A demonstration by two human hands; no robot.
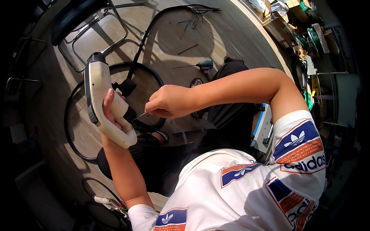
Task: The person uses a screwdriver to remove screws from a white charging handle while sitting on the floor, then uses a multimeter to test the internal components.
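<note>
Head view: I'm holding the white handle [99, 82] left of centre, its black-capped end pointing far and its curved grip end coming nearest to me. My left hand [109, 109] is gripping it, fingers curling around the pale body, one digit lying along the side. Over on the right, my right hand [167, 102] is pinching a thin metal tool [142, 115], thumb and fingers pressing together, the shaft pointing left at the grip end. So, as I'm judging it, I'm working at that lower part of the handle with the tool, the left hand serving as the clamp. The next move is probably calling for a firm left grip, the tip lining up straight and only light pressure, since a slanting shaft could be slipping off the shell.

Now for what's hiding: my own fist is covering the tool's butt, so I'm not telling its kind. The tip is blurring against the dark background, and whether it's touching the handle I cannot tell. Some left fingers are disappearing behind the body. Beyond, the black cable [143, 42] is running far across the floor, its stripped wires [196, 13] showing too small to count, while a drill [205, 65] is lying far right of the handle.
</note>
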